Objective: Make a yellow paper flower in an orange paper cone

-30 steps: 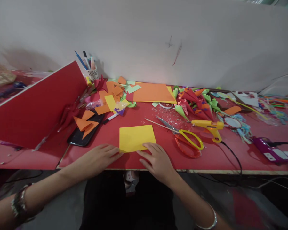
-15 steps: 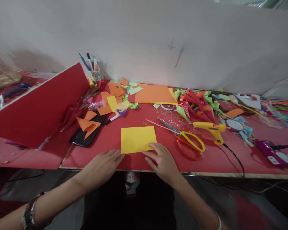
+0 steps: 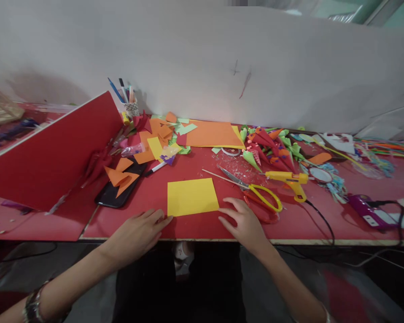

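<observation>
A yellow sheet of paper (image 3: pixel 192 197) lies flat on the red tabletop in front of me. At its lower left corner rests my left hand (image 3: pixel 142 231), fingers stretched out, with a fingertip at the paper's corner. My right hand (image 3: pixel 245 225) is open, its fingers spread beside the lower right corner; whether a fingertip touches the edge I cannot tell. Just beyond the right hand lie scissors (image 3: pixel 265 197) with yellow and red handles, partly hidden by that hand. A thin wooden stick (image 3: pixel 218 176) lies by their blades.
A yellow glue gun (image 3: pixel 287 178) with a cord lies at the right, below a pile of paper cones (image 3: pixel 271 146). Orange scraps (image 3: pixel 121 177) cover a black phone (image 3: pixel 112 195) at the left. A red board (image 3: pixel 60 152) leans there. Orange sheets (image 3: pixel 212 133) lie along the wall.
My right hand has moved right, off the paper to beside its lower right corner. My left hand stays at the lower left corner. The view has shifted slightly.
</observation>
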Action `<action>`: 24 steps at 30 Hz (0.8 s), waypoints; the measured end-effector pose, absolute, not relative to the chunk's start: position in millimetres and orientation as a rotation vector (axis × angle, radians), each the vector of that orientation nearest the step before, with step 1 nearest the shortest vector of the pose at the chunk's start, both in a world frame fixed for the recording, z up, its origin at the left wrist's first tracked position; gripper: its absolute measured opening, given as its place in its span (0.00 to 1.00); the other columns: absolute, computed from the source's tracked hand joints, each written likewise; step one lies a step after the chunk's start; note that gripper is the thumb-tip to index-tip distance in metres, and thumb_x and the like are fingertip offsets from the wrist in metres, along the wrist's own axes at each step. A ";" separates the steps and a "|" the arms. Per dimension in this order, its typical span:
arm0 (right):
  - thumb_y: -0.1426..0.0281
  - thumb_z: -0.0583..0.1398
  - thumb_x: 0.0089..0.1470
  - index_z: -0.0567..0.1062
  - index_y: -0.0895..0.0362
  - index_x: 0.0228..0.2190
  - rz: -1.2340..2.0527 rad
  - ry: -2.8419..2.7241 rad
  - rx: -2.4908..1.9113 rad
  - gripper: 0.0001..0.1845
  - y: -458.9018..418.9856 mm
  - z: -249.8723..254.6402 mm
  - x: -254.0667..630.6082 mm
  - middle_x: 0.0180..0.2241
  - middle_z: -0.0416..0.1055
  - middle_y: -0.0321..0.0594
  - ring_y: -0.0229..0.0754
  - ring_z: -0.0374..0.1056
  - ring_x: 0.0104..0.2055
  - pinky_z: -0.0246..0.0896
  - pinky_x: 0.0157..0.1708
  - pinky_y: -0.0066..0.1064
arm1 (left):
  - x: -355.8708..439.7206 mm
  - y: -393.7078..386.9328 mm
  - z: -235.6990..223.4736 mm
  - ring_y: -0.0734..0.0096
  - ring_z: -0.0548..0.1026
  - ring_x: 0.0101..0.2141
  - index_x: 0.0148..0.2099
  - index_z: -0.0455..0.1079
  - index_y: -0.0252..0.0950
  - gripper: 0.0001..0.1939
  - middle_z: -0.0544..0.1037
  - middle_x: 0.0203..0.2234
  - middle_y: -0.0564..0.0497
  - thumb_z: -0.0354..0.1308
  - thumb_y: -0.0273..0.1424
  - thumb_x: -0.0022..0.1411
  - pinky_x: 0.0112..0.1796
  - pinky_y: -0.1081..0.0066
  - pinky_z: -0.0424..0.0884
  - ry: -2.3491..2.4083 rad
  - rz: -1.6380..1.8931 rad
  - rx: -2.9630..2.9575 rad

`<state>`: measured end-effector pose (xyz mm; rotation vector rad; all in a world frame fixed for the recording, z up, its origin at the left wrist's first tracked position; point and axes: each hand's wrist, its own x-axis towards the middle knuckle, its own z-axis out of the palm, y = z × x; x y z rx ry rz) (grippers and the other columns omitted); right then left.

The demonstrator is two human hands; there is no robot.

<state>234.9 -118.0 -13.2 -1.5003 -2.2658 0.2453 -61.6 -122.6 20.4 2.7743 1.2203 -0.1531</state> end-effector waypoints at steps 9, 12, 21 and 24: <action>0.61 0.59 0.48 0.67 0.56 0.45 0.299 -2.617 -1.169 0.22 -78.2 -4.8 207.6 0.47 0.64 0.44 0.45 0.59 0.49 0.57 0.48 0.36 | -55.0 -108.8 6.3 0.58 0.65 0.49 0.51 0.60 0.35 0.17 0.64 0.51 0.41 0.46 0.34 0.61 0.44 0.63 0.65 1.290 0.124 2.913; 0.64 0.58 0.50 0.70 0.57 0.40 0.105 -2.712 -1.112 0.16 -71.5 -5.3 204.8 0.40 0.68 0.44 0.43 0.63 0.43 0.59 0.42 0.33 | -43.1 -97.4 3.3 0.58 0.66 0.47 0.50 0.59 0.33 0.21 0.66 0.49 0.41 0.50 0.38 0.58 0.42 0.64 0.66 1.367 0.147 2.855; 0.75 0.50 0.55 0.69 0.58 0.25 -0.213 -2.584 -0.967 0.11 -78.0 8.2 191.5 0.23 0.67 0.38 0.38 0.61 0.29 0.53 0.35 0.30 | 0.9 -82.0 17.5 0.67 0.72 0.36 0.49 0.60 0.34 0.14 0.74 0.36 0.48 0.48 0.28 0.59 0.39 0.67 0.64 1.195 0.463 3.058; 0.70 0.49 0.57 0.69 0.58 0.25 -0.104 -2.446 -1.019 0.13 -83.0 27.5 188.0 0.22 0.68 0.38 0.37 0.60 0.27 0.52 0.31 0.29 | 10.4 -81.7 30.5 0.71 0.71 0.27 0.42 0.63 0.32 0.09 0.74 0.26 0.51 0.45 0.28 0.61 0.32 0.69 0.63 1.139 0.686 3.177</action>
